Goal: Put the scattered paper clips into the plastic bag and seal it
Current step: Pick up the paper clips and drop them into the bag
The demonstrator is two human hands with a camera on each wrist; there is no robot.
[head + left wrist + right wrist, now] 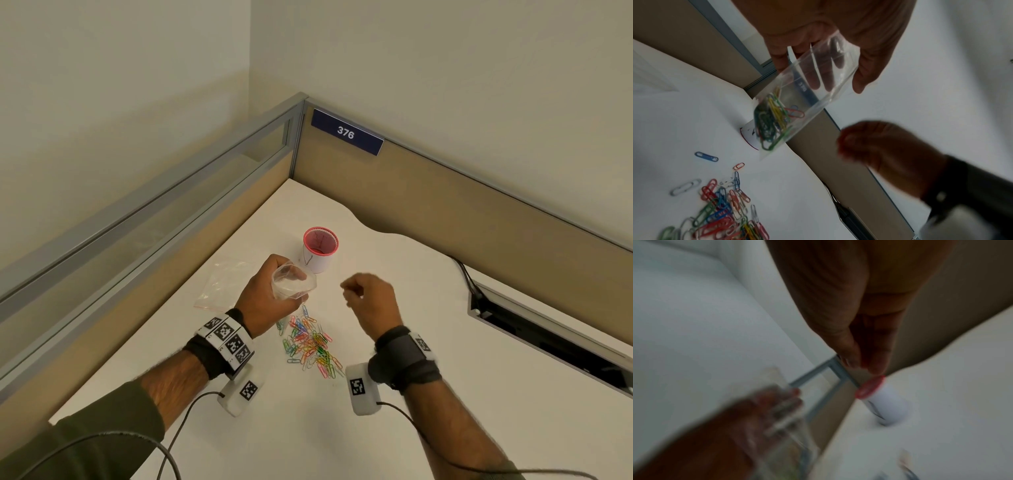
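My left hand (pixel 270 294) grips a small clear plastic bag (pixel 294 283) by its upper part, above the desk, with the mouth held open toward the right. In the left wrist view the bag (pixel 809 87) hangs tilted with several coloured paper clips (pixel 772 120) in its lower corner. Below both hands, a pile of coloured paper clips (pixel 310 342) lies scattered on the white desk (pixel 394 342). My right hand (pixel 370 301) is raised just right of the bag, fingers curled, thumb and fingertips (pixel 859 360) pinched together on what looks like one thin clip, blurred.
A white cup with a red rim (pixel 320 250) stands behind the bag. A second clear bag (pixel 222 284) lies flat at the left. Partition walls (pixel 445 205) close the desk at back and left. A cable slot (pixel 548 335) is cut into the right side.
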